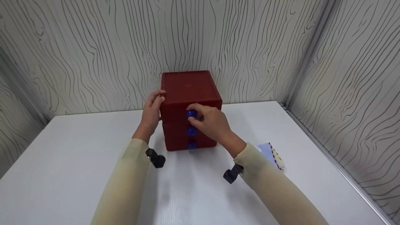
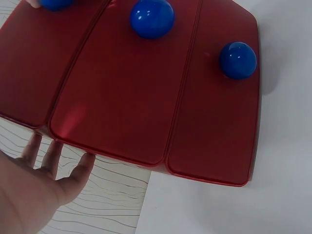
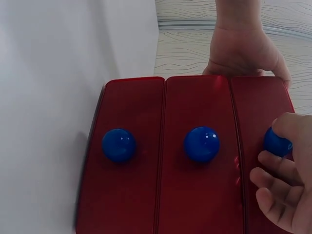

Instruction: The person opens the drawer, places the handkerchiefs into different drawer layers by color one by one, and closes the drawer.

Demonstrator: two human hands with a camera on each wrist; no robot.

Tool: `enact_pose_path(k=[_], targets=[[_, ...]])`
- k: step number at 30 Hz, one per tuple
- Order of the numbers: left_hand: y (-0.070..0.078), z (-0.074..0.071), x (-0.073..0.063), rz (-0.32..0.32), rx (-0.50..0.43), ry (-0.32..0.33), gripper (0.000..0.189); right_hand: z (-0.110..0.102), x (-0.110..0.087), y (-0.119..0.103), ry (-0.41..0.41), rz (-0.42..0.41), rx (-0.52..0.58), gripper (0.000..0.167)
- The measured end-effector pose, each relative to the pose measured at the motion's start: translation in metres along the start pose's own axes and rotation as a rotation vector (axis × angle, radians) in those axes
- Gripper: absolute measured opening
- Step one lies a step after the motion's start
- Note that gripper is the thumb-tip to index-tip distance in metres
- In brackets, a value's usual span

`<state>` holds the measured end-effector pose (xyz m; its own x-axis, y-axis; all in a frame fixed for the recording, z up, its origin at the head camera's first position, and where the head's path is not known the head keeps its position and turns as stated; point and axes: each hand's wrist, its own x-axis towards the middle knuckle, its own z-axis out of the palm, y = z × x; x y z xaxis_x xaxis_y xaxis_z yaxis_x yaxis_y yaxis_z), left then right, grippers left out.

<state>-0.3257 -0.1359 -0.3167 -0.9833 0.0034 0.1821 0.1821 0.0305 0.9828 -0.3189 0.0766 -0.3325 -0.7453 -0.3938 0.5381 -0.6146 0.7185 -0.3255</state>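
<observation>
A dark red box of three stacked drawers (image 1: 190,87) stands on the white table, a round blue knob on each drawer front. My right hand (image 1: 212,122) pinches the top drawer's knob (image 3: 277,143) between thumb and fingers. Below it the middle knob (image 3: 202,144) and the bottom knob (image 3: 119,145) are untouched. Flat along the box's left side, my left hand (image 1: 151,111) steadies it, with fingertips at the side wall and upper edge. In the left wrist view its fingers (image 2: 80,170) reach the side with little bend. All three drawer fronts sit flush.
A folded cloth (image 1: 270,154), light blue with a yellow patterned edge, lies on the table to the right, partly behind my right forearm. Wood-grain patterned panels (image 1: 125,47) rise behind the box and at both sides. A metal rail (image 1: 337,175) runs along the table's right edge.
</observation>
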Motion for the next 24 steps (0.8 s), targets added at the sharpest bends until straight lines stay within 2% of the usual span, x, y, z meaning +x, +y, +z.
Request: enact_pose_path(k=[6,13,17,24], targets=[[0.001,0.0,-0.001,0.003,-0.001,-0.001,0.038,0.003,-0.008,0.001,0.012,-0.049,0.025,0.03],[-0.001,-0.001,0.0,0.004,-0.003,0.0,0.038,0.007,-0.02,0.003,0.016,-0.099,0.091,0.016],[0.0,-0.001,0.0,0.003,-0.015,-0.002,0.038,0.011,-0.024,0.005,-0.033,-0.049,0.09,0.013],[0.0,-0.001,-0.001,-0.003,-0.014,-0.001,0.037,0.019,-0.026,0.008,-0.142,0.111,0.081,0.015]])
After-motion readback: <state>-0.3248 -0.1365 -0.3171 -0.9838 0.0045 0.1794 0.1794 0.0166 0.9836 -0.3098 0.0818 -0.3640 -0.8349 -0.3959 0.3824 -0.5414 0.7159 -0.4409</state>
